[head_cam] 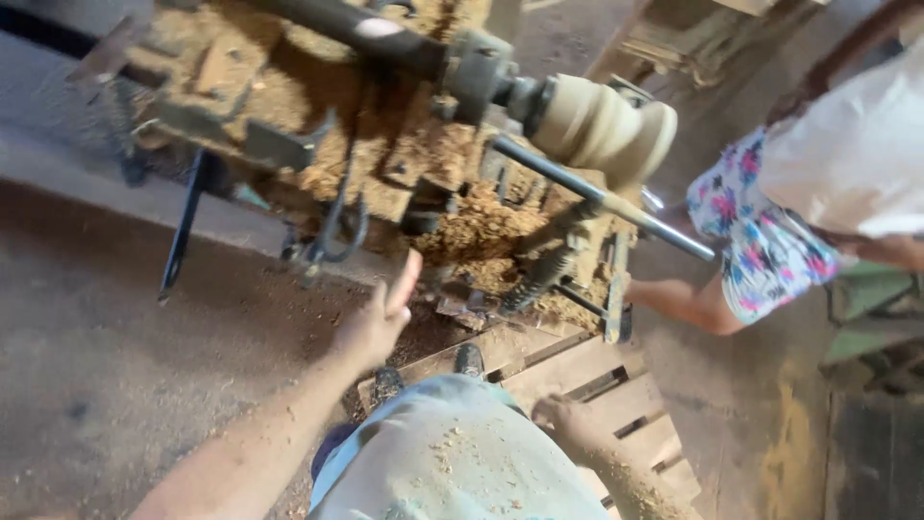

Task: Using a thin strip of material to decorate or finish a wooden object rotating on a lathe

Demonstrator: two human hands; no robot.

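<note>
My left hand (377,318) is stretched out flat and empty, fingers together, just below a sawdust-covered wood lathe (385,144). It touches nothing. A pale turned wooden piece (602,125) with rounded grooves sits on the lathe spindle at upper right. A long metal bar (597,197) runs diagonally under it. My right hand (568,419) hangs low by my hip over a wooden pallet (597,380), dusted with sawdust; its fingers are curled and I see nothing in it.
Another person in floral shorts (760,241) and a white top stands at the right, close to the lathe's end. Sawdust heaps cover the machine bed and concrete floor (115,366). Wooden crates stand at the top right. A green machine part (866,318) sits far right.
</note>
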